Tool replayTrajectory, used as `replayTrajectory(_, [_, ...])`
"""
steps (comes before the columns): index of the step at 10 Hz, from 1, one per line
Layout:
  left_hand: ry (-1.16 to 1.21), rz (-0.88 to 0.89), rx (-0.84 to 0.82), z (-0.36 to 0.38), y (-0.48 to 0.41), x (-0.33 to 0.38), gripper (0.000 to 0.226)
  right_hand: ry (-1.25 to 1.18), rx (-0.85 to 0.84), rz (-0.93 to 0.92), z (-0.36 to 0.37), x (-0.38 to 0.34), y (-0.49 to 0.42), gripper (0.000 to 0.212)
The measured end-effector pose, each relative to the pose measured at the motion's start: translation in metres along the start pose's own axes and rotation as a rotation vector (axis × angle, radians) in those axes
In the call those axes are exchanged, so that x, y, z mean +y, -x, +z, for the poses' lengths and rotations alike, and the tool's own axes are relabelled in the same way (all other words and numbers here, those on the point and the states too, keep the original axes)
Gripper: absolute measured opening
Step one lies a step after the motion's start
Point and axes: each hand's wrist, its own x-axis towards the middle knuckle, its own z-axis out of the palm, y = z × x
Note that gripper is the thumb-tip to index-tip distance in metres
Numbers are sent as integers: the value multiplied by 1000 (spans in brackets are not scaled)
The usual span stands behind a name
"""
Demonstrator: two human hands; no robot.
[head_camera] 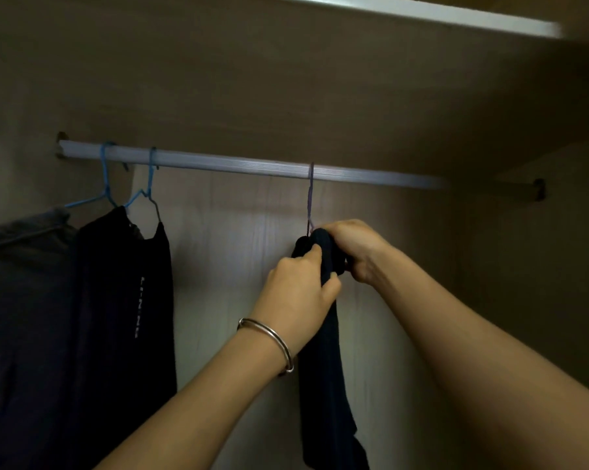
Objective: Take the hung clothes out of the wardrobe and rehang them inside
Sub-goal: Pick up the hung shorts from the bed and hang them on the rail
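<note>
A silver rail (239,164) runs across the wardrobe. A purple hanger (310,195) hooks over its middle and carries a dark navy garment (323,385) that hangs down narrow and bunched. My left hand (296,293), with a metal bangle on the wrist, pinches the garment just under the hanger's neck. My right hand (354,249) grips the bunched top of the same garment from the right. On the left, two blue hangers (108,184) hold a black garment with white lettering (130,300) and a grey garment (21,317).
The wardrobe's pale back panel (239,252) lies behind the hands. A shelf board (405,11) runs overhead. The right side wall (540,266) stands close. The rail between the blue hangers and the purple one is bare.
</note>
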Motion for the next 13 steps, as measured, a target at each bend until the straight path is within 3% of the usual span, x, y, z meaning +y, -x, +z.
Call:
replayTrajectory(2, [102, -96, 7, -5, 11, -6, 44, 9, 25, -68, 2, 6, 5, 14])
replayTrajectory(4, [79, -137, -36, -14, 47, -15, 28, 9, 140, -269, 11, 45, 25, 34])
replayTrajectory(5, [49, -241, -109, -11, 90, -29, 30, -74, 174, -279, 9, 87, 47, 39])
replayTrajectory(6, [74, -373, -176, -8, 152, -48, 32, -6, 142, -195, 20, 158, 73, 39])
replayTrajectory(7, [154, -506, -178, -8, 230, -61, 59, 127, 8, -63, 40, 244, 117, 36])
replayTrajectory(8, [78, -755, -264, -7, 323, -79, 61, 246, -160, 112, 58, 327, 184, 32])
replayTrajectory(10, [11, -1371, -641, -29, 547, -71, 23, 526, -961, 595, 92, 443, 327, 29])
replayTrajectory(11, [16, -1672, -773, -47, 641, -29, 37, 686, -1237, 657, 101, 465, 396, 36])
replayTrajectory(12, [30, -1999, -738, -69, 702, 23, 35, 795, -1411, 731, 120, 468, 438, 34])
replayTrajectory(13, [14, -2229, -527, -94, 743, 61, 22, 890, -1556, 716, 133, 478, 465, 20])
